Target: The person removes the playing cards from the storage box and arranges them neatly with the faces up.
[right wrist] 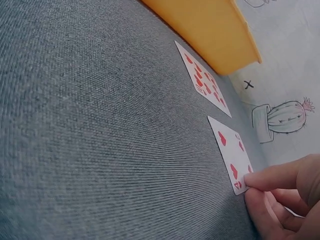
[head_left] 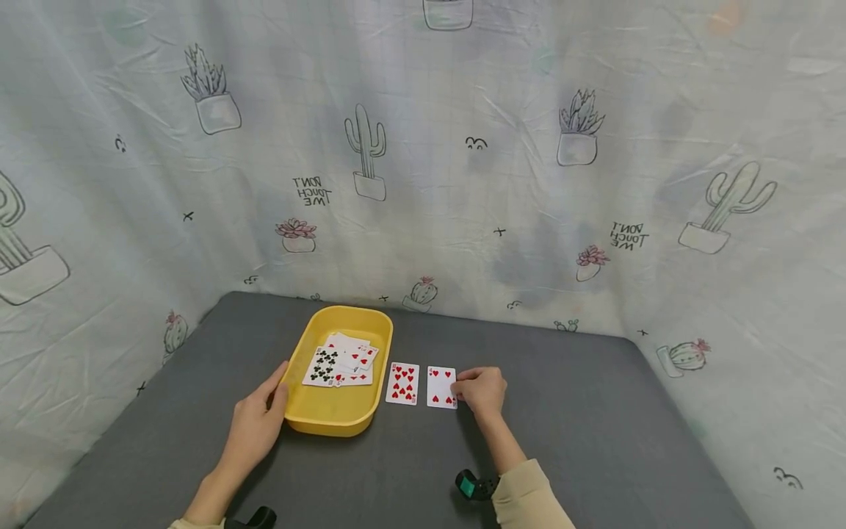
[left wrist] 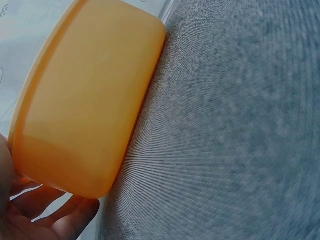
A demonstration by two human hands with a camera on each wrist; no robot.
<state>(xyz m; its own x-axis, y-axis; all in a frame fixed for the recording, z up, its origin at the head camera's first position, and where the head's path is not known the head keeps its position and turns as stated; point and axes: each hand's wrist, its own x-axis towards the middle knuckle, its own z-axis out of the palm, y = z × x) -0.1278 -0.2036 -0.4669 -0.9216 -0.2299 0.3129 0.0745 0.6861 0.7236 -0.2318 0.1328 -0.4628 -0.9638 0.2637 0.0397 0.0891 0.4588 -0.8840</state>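
My right hand (head_left: 482,389) pinches the right edge of a four of hearts (right wrist: 230,155) between thumb and index finger. The card is face up, close over the grey table. Just to its left lies a ten of hearts (head_left: 402,383), also face up. At the left side of a yellow plastic tray (head_left: 324,413), my left hand (head_left: 258,419) rests against the outer wall, thumb and fingers spread along it. Its fingertips (left wrist: 90,212) touch the tray's lower side in the left wrist view. Several loose playing cards (head_left: 324,365), one a clubs card, overlap inside the tray.
The dark grey tabletop (head_left: 595,433) runs under everything. Behind it and at both sides hangs a pale curtain (head_left: 436,198) printed with cacti and potted plants. Black wrist devices (head_left: 472,485) are on both wrists, by the beige sleeves.
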